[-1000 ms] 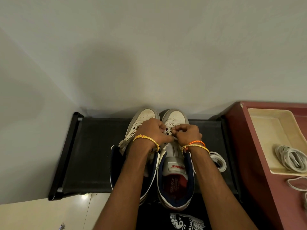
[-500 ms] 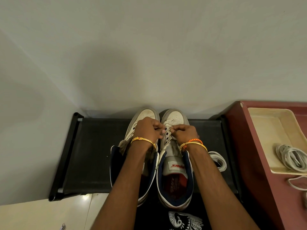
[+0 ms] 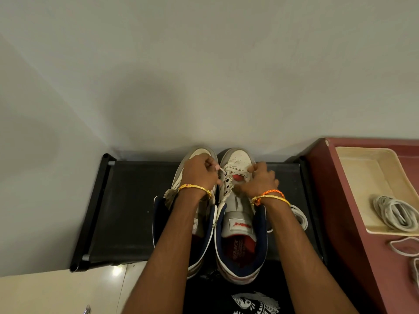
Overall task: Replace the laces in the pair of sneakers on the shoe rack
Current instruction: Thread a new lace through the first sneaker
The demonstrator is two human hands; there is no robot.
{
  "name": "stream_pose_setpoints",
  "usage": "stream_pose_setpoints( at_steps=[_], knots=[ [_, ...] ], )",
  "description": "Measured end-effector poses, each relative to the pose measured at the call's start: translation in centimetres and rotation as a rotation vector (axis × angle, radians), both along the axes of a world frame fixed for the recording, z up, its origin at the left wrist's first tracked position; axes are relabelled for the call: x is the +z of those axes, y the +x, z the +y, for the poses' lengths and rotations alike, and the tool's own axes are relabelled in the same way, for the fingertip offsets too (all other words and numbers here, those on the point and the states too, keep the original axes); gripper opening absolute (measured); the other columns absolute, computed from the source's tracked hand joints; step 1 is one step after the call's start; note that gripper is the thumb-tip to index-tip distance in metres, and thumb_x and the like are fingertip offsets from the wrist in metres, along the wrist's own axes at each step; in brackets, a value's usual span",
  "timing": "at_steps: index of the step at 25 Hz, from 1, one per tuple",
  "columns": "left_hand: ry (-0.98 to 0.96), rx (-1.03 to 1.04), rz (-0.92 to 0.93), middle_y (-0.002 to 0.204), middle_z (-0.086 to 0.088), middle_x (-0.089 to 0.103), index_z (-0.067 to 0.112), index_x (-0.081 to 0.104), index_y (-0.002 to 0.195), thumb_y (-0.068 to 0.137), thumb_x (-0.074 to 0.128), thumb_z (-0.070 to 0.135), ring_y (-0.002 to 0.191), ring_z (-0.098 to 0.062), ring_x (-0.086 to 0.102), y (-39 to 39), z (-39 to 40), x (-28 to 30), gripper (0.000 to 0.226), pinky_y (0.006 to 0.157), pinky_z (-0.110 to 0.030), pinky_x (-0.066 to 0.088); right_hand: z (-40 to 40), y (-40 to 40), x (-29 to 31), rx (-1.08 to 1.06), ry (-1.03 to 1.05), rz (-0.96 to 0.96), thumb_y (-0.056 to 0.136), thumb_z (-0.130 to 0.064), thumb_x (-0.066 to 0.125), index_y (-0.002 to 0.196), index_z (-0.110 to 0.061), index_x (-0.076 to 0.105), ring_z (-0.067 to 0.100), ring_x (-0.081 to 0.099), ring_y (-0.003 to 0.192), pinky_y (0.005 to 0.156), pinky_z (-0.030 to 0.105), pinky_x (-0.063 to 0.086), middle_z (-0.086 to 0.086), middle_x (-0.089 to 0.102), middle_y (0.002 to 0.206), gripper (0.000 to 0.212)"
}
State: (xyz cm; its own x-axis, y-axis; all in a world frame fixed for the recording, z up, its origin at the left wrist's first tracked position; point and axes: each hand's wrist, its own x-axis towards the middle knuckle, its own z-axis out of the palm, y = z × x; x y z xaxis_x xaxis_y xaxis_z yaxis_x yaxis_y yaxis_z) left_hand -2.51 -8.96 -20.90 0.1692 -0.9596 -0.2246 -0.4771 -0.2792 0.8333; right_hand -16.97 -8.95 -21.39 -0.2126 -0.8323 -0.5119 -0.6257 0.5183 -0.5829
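The left hand (image 3: pixel 199 171) is curled into a fist over the toe end of the left sneaker (image 3: pixel 192 214), pinching the pale tip of a lace (image 3: pixel 221 170) that runs across to the lowest eyelets of the right sneaker (image 3: pixel 238 209). The right hand (image 3: pixel 260 180) is curled too, fingertips at the far right side of that shoe's eyelet row; it seems to pinch the lace's other end or the eyelet flap, but which one cannot be told.

Both sneakers stand side by side, toes to the wall, on the black rack (image 3: pixel 136 207). The right shoe's tongue lies bare along its whole length, with no lace crossing the eyelets nearer the collar. So the judgement is that lacing here is at its first row only. The left shoe is mostly hidden by the forearm, and whether it has a lace cannot be told.

A loose coil of lace (image 3: pixel 300 217) lies on the rack just right of the right shoe. Farther right, on a red cabinet (image 3: pixel 353 211), a cream tray (image 3: pixel 371 177) holds another bundle of laces (image 3: pixel 395 211), with more strands beside it. Most of the threading looks still to be done.
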Motion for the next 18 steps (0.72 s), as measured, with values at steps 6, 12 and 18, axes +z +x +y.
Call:
stream_pose_setpoints(
  at_steps=[6,12,18],
  knots=[
    [-0.15,0.423,0.401,0.088,-0.007,0.062,0.015,0.048,0.079,0.095,0.046,0.001,0.071,-0.022,0.068,2.7,-0.5,2.7,0.021,0.052,-0.022,0.056,0.1,-1.5,0.5,-0.089,0.123,0.048,0.074,-0.017,0.071,0.125,-0.01,0.041,0.039,0.041,0.121,0.103,0.047,0.041,0.019,0.032,0.134,0.059],
    [-0.355,0.561,0.314,0.098,-0.01,0.064,0.007,0.045,0.104,0.094,0.043,-0.002,0.087,-0.021,0.066,3.5,0.9,4.0,0.014,0.076,-0.024,0.056,0.3,-2.3,1.2,-0.273,0.024,-0.413,0.079,-0.008,0.07,0.093,-0.008,0.053,0.017,0.056,0.074,0.057,0.023,0.046,0.008,0.056,0.087,0.021],
    [-0.141,-0.173,-0.802,0.148,-0.005,0.028,0.031,0.051,0.13,0.084,0.059,0.019,0.142,-0.027,0.013,0.4,1.2,3.2,0.048,0.109,-0.05,0.016,1.8,-4.9,4.9,-0.414,-0.052,-0.663,0.084,-0.029,0.064,0.079,-0.013,0.062,0.013,0.058,0.066,0.061,0.028,0.047,0.001,0.064,0.072,0.017]
  ],
)
